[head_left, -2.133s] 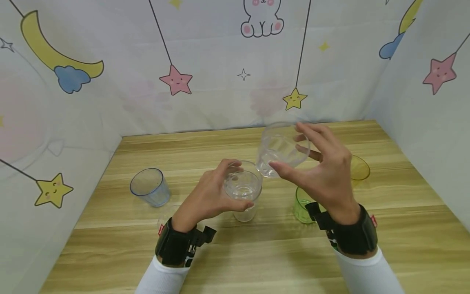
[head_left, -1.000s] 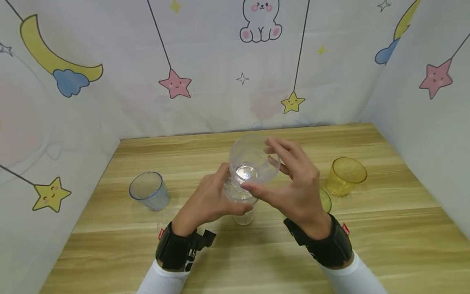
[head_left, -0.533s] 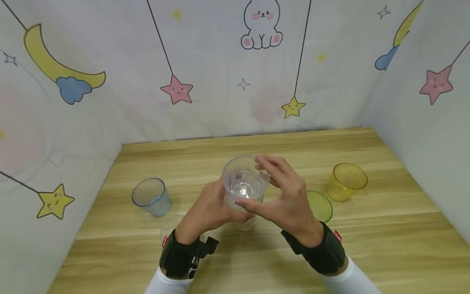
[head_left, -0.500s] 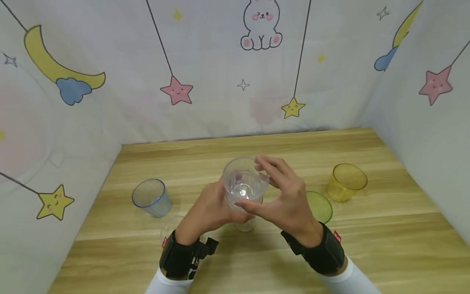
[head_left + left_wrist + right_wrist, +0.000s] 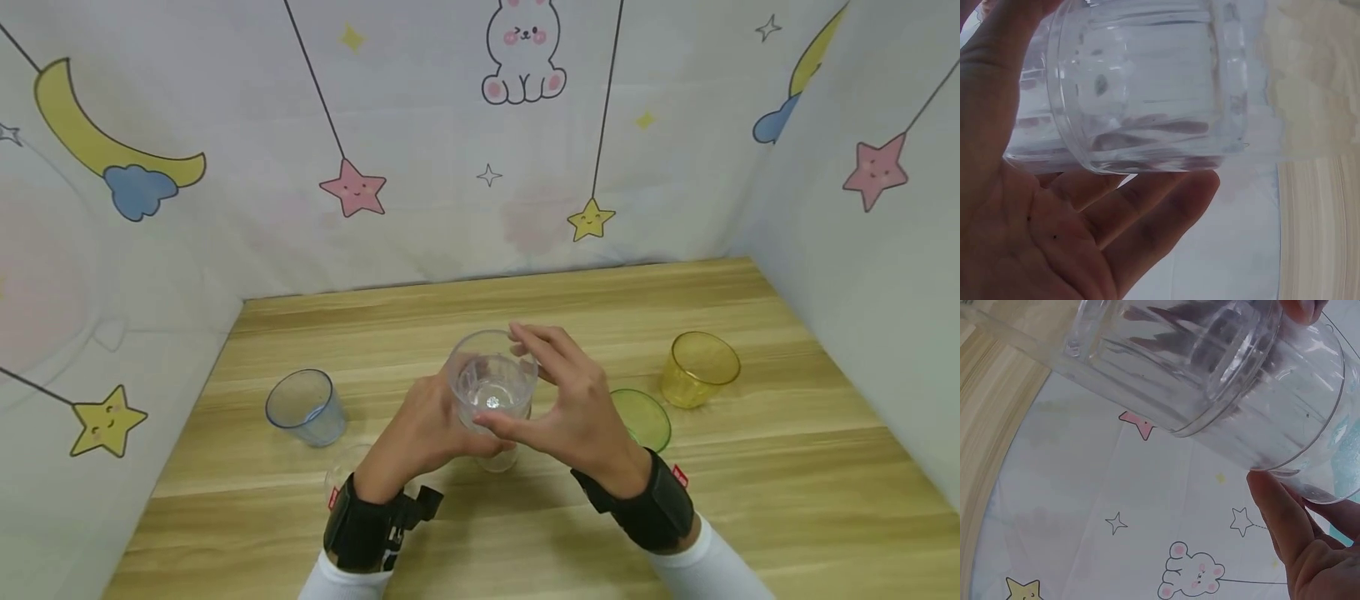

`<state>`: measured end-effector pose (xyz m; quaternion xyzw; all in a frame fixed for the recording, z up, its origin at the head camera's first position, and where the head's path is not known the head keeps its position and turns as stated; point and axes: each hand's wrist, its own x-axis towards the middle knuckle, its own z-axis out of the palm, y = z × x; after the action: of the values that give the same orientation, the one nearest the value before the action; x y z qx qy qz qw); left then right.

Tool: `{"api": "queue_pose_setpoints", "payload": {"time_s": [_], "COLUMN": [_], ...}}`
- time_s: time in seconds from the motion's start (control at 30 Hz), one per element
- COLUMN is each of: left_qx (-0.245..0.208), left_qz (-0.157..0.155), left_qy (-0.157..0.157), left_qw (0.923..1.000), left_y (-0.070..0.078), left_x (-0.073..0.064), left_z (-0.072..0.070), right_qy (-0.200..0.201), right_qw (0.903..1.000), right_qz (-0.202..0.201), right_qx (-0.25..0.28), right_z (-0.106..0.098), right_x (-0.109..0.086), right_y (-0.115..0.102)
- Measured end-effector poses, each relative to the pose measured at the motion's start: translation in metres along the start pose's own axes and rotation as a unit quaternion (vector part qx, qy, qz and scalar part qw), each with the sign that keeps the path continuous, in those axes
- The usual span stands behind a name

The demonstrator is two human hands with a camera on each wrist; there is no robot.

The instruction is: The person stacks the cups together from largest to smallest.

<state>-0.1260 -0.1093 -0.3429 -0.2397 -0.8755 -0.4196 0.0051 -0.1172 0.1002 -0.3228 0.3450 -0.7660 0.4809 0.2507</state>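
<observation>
My left hand [image 5: 423, 425] grips a clear plastic cup [image 5: 1154, 381] over the middle of the table, its thumb and fingers around the wall. A second clear cup [image 5: 491, 392] sits nested upright in its mouth, and my right hand [image 5: 573, 408] pinches this one near the rim between thumb and fingers. In the left wrist view the lower cup [image 5: 1154, 81] lies across the palm side, fingers behind it. In the right wrist view the upper cup [image 5: 1304, 400] has fingertips at its wall. Below my left thumb the clear base [image 5: 497, 460] of the stack shows.
A blue cup [image 5: 318, 417] stands upright at the left. Another clear cup [image 5: 341, 471] is partly hidden by my left wrist. At the right are a green cup [image 5: 645, 421], partly behind my right hand, and a yellow cup [image 5: 686, 387]. A patterned curtain [image 5: 435, 125] closes off the back.
My right hand has moved left and down, bringing its tilted clear cup upright into the cup in my left hand. The left hand has barely moved. Lately both hands hold nearly still.
</observation>
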Motion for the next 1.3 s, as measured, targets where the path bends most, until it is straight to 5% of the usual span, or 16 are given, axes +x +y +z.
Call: {"api": "queue_pose_setpoints", "payload": {"time_s": [0.7, 1.07, 1.3], "left_qx": [-0.022, -0.016, -0.028], "left_qz": [-0.001, 0.021, 0.013], "left_qy": [0.001, 0.001, -0.001], "left_qw": [0.9998, 0.9997, 0.9995], "left_y": [-0.008, -0.004, 0.000], "left_x": [-0.002, -0.001, 0.001], "left_z": [-0.001, -0.003, 0.001], "right_qy": [-0.075, -0.140, -0.149], "right_qw": [0.9956, 0.9879, 0.9773], "right_qz": [0.049, 0.017, 0.041], "right_qx": [0.025, -0.065, -0.145], "right_z": [-0.002, -0.019, -0.042], "right_x": [-0.004, -0.025, -0.034], "right_y": [0.006, 0.024, 0.030]}}
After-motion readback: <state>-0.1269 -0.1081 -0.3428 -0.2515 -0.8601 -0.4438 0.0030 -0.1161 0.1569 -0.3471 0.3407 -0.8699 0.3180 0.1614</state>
